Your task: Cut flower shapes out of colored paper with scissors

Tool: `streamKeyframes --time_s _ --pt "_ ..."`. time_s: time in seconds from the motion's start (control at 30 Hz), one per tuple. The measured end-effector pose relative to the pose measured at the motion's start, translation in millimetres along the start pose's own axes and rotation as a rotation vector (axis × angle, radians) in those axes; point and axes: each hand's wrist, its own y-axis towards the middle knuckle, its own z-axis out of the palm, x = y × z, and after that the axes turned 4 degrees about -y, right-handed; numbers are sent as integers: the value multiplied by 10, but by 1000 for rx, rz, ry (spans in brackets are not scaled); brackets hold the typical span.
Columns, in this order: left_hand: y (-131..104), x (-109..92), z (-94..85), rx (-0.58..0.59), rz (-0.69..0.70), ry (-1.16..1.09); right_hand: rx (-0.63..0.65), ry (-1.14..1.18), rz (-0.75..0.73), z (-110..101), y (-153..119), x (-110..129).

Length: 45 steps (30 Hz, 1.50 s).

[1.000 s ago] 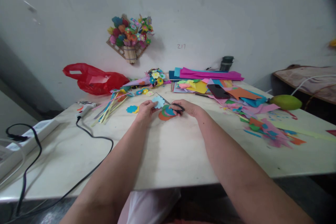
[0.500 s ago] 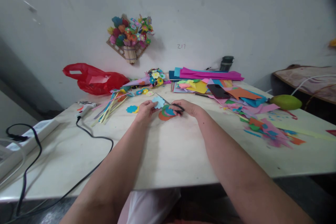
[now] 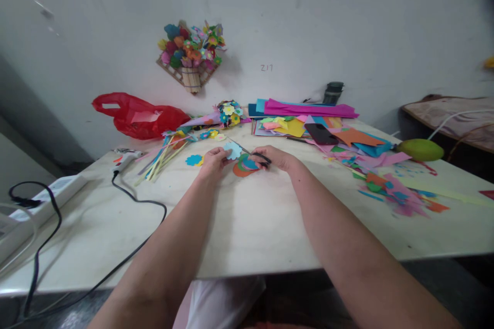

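Observation:
Between thumb and fingers, my left hand (image 3: 216, 161) pinches a light blue scalloped paper flower (image 3: 232, 151). My right hand (image 3: 276, 157) is closed around the black handles of a pair of scissors (image 3: 261, 158), whose blades reach left along the flower's far edge. Under the scissors lie several coloured paper circles (image 3: 242, 170), orange, green and blue among them. Left of my left hand, a blue paper flower (image 3: 193, 160) rests on the table beside a yellow one. Smaller paper flowers (image 3: 210, 134) lie just beyond.
A red plastic bag (image 3: 142, 118) and paper strips (image 3: 164, 162) lie at the back left. A power strip (image 3: 46, 205) with black cables occupies the left side. Paper sheets (image 3: 309, 109), a phone (image 3: 321, 134), paper scraps (image 3: 405, 195) and a green mango-like fruit (image 3: 420, 150) are at right.
Both hands, the light blue flower and the scissors stay in almost the same place. Only a very slight shift at the scissors shows.

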Motion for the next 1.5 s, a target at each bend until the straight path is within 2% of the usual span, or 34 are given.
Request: streamKeyframes --time_s 1.13,1.5 --pt "42 -9 -122 52 -11 71 14 4 46 -14 -18 37" --pt "5 -34 -87 75 -15 51 39 20 47 -40 -20 -5"
